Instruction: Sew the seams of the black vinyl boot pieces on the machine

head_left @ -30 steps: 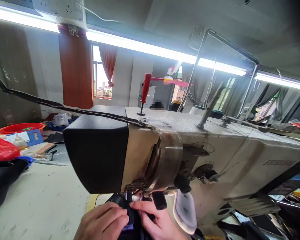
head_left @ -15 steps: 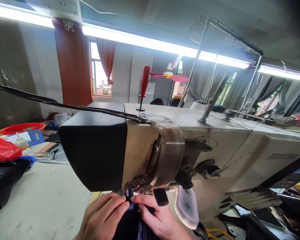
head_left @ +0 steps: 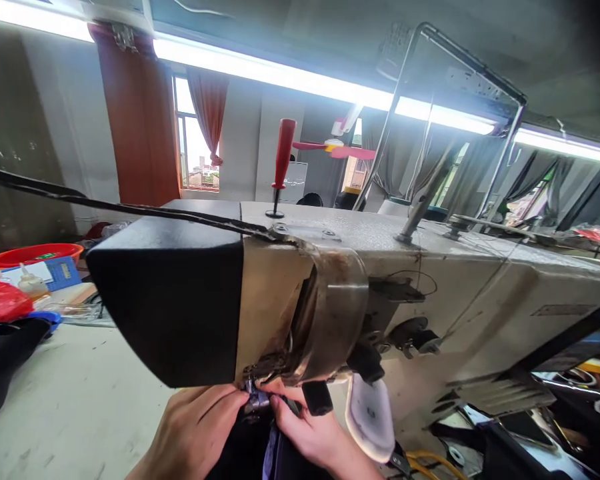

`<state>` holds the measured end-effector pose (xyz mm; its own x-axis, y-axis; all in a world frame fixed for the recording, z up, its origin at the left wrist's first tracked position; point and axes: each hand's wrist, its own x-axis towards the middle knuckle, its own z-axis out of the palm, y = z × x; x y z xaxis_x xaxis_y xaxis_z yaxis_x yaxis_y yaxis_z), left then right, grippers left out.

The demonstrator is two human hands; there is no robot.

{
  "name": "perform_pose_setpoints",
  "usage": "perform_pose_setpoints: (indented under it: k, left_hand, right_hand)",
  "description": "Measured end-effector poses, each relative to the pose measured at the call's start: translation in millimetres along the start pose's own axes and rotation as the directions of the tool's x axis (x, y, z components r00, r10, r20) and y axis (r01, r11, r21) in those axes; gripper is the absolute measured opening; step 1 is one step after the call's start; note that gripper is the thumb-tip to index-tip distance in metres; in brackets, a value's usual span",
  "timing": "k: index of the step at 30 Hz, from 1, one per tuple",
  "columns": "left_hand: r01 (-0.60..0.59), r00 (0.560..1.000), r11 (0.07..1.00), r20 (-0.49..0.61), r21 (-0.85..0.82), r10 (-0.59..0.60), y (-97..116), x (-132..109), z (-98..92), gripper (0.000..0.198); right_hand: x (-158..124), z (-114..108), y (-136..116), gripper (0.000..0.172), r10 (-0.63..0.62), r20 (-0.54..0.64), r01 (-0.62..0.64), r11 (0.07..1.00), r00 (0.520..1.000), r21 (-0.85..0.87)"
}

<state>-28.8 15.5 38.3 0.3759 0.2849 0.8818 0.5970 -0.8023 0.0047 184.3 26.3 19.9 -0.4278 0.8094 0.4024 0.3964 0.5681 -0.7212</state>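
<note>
Both hands are at the needle area of a sewing machine [head_left: 300, 300]. My left hand [head_left: 195, 427] is closed, its fingertips pressed together at the left side of the metal presser foot [head_left: 256, 401]. Dark fabric [head_left: 243, 450] hangs between the hands, with a purplish edge showing. From the right, my right hand [head_left: 305, 427] pinches the fabric, its thumb near the foot and its index finger reaching behind it. The fingertips and the needle are partly hidden under the machine head.
A red-handled screwdriver [head_left: 284, 157] stands upright on the machine's top. A black strap [head_left: 130, 210] runs off to the left. On the left are a red bag [head_left: 3, 299], a small bottle [head_left: 31, 283] and an orange basin [head_left: 33, 255]. A pale lit plate [head_left: 371, 417] hangs at right.
The view has shifted slightly, and the machine's black end sits further left. My fingers have parted a little around the presser foot, which shows more plainly now.
</note>
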Motion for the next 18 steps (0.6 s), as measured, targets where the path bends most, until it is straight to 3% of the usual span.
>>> perform_pose_setpoints:
  k: [10, 18]
  left_hand:
    - [0.028, 0.999, 0.997, 0.016, 0.072, -0.029, 7, 1, 0.2, 0.021]
    - [-0.072, 0.997, 0.995, 0.003, -0.072, 0.072, -2, 6, -0.7, 0.023]
  right_hand:
    - [-7, 14, -1, 0.031, 0.023, -0.17, -0.013, 0.998, 0.985, 0.059]
    - [-11, 29, 15, 0.029, 0.016, -0.248, -0.003, 0.999, 0.969, 0.054]
